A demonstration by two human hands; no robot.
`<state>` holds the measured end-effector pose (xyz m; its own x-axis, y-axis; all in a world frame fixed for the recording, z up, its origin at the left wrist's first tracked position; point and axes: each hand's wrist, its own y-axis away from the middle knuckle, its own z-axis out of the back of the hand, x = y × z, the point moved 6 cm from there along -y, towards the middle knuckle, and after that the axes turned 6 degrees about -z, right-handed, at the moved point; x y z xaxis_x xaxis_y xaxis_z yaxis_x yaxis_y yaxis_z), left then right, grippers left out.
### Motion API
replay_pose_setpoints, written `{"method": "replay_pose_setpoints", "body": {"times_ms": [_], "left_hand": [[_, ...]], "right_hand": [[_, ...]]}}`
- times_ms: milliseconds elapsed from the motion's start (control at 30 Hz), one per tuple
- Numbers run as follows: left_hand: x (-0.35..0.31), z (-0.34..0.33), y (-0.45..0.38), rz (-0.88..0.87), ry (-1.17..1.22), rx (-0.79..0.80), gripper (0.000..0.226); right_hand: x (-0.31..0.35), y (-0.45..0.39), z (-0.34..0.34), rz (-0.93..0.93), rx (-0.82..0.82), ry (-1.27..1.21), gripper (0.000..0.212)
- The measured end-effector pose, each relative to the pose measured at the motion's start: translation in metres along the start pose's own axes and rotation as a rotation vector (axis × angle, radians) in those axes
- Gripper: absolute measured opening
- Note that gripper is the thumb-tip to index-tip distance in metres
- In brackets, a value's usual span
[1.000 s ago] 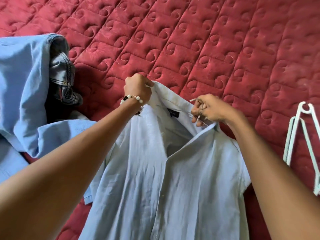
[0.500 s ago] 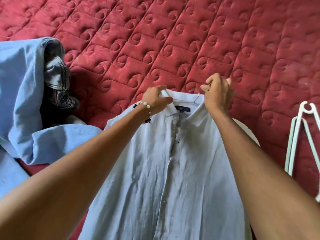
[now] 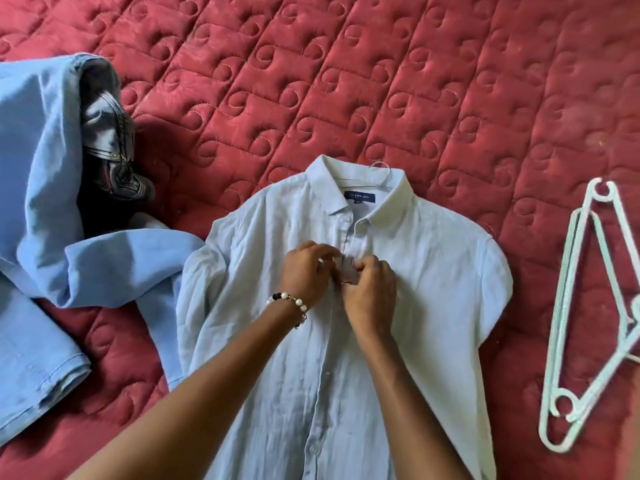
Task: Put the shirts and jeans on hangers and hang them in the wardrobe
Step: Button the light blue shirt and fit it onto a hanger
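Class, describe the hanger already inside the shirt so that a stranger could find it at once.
Start at the red quilted bedspread and find the pale blue shirt lying flat mid-frame. At its collar, a thin wire hook pokes out. Unlike the white plastic hangers lying bare to the right, only its hook shows.

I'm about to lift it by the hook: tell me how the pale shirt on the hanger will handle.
The pale shirt looks thin and wrinkled, so it is probably floppy and light. Its wire hook looks slim, so it may slip or swing.
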<state>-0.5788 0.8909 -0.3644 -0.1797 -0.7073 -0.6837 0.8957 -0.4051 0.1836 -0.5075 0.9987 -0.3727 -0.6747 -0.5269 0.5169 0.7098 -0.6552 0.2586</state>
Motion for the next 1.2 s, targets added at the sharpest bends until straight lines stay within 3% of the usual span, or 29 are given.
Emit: {"method": "replay_pose_setpoints", "body": {"times_ms": [100, 267, 433, 533, 767, 967, 1200], "left_hand": [[0.002, -0.004, 0.003, 0.094, 0.007, -0.053, 0.018], [0.003, -0.007, 0.001, 0.187, -0.039, -0.049, 0.009], [0.004, -0.006, -0.006, 0.283, 0.061, 0.031, 0.007], [0.002, -0.003, -0.005, 0.331, 0.25, 0.033, 0.003], [-0.005, 0.0, -0.006, 0.357, 0.349, 0.067, 0.004], [-0.002, -0.002, -0.007, 0.389, 0.386, 0.114, 0.01], [-0.01, -0.004, -0.009, 0.348, 0.193, 0.092, 0.022]], "right_hand": [[0.016, 0.012, 0.001, 0.017, -0.111, 0.239, 0.008], [0.011, 0.008, 0.003, -0.053, -0.067, 0.261, 0.019], [0.004, 0.005, 0.015, -0.084, -0.081, -0.194, 0.017], [0.001, 0.009, 0.016, -0.096, -0.081, -0.386, 0.014], [-0.003, 0.005, 0.015, -0.148, -0.023, -0.457, 0.017], [-0.017, -0.008, 0.006, -0.258, 0.172, -0.585, 0.01], [-0.02, -0.016, -0.001, -0.367, 0.329, -0.717, 0.011]]}}
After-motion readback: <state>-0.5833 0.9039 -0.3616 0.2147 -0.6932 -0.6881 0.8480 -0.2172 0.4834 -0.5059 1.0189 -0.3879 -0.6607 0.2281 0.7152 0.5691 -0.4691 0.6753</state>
